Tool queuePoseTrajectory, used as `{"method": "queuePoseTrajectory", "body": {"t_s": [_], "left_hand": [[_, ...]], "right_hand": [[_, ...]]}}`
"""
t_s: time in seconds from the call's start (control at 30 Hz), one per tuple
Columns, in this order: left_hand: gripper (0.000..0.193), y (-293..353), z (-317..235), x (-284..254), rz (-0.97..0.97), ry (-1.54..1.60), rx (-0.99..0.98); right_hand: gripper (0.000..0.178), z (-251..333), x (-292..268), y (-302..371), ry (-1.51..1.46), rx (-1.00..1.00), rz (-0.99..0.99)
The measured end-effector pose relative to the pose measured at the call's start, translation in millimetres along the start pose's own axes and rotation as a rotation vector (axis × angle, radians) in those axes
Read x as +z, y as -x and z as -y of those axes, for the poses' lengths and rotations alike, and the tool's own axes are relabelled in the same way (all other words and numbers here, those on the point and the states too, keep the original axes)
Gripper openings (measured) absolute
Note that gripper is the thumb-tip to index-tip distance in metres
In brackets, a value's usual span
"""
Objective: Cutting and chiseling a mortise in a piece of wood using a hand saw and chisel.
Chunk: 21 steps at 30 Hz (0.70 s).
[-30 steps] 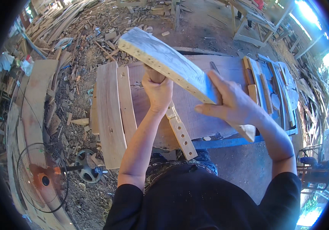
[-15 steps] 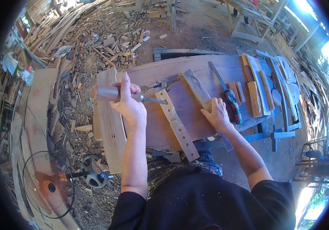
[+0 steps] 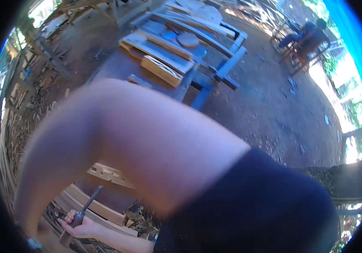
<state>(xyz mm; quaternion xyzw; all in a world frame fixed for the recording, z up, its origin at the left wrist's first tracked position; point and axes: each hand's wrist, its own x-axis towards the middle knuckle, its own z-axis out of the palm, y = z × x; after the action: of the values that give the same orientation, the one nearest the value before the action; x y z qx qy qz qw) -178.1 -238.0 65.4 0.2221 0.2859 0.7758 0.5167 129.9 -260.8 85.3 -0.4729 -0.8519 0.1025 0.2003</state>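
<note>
My left hand [image 3: 83,230] is at the lower left, its fingers wrapped round the handle of a chisel [image 3: 91,198]. The chisel's metal blade points up and away, toward a pale wooden strip [image 3: 101,170] with square holes cut in it. My raised right arm crosses the middle of the view, large and blurred, and covers much of the workbench. At its far end, my right hand [image 3: 37,232] is near the lower left edge, smeared by motion, so its fingers cannot be made out.
Beyond my arm, wood blocks [image 3: 162,71] and planks [image 3: 164,48] lie on the bench. A blue-grey frame [image 3: 227,63] juts out at its end. At the upper right stands a chair [image 3: 301,55] with a dark shape on it. A blue sheet [image 3: 360,50] hangs at the right.
The view has swung to the right. My right hand has left the board on the bench, and its arm has swept up across the view toward the left. My left hand still grips the chisel.
</note>
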Motion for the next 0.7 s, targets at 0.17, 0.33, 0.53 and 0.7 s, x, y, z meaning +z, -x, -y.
{"method": "queuePoseTrajectory", "body": {"t_s": [0.17,0.33,0.53,0.7], "left_hand": [[0.022,0.5,40.4,30.7,0.176,0.139,-0.129],[0.019,-16.7,6.6,-1.6,0.224,0.225,-0.026],[0.017,45.2,-131.5,-102.0,0.083,0.091,0.13],[0.031,54.4,-125.9,-50.7,-0.326,0.005,0.304]], "right_hand": [[0.036,-10.0,-17.6,2.0,0.2,0.027,0.132],[0.039,47.5,-51.7,-69.9,0.365,-0.205,0.279],[0.045,161.1,-5.5,-104.8,0.353,-0.643,0.465],[0.059,65.7,58.9,-35.1,0.495,-0.727,0.336]]}}
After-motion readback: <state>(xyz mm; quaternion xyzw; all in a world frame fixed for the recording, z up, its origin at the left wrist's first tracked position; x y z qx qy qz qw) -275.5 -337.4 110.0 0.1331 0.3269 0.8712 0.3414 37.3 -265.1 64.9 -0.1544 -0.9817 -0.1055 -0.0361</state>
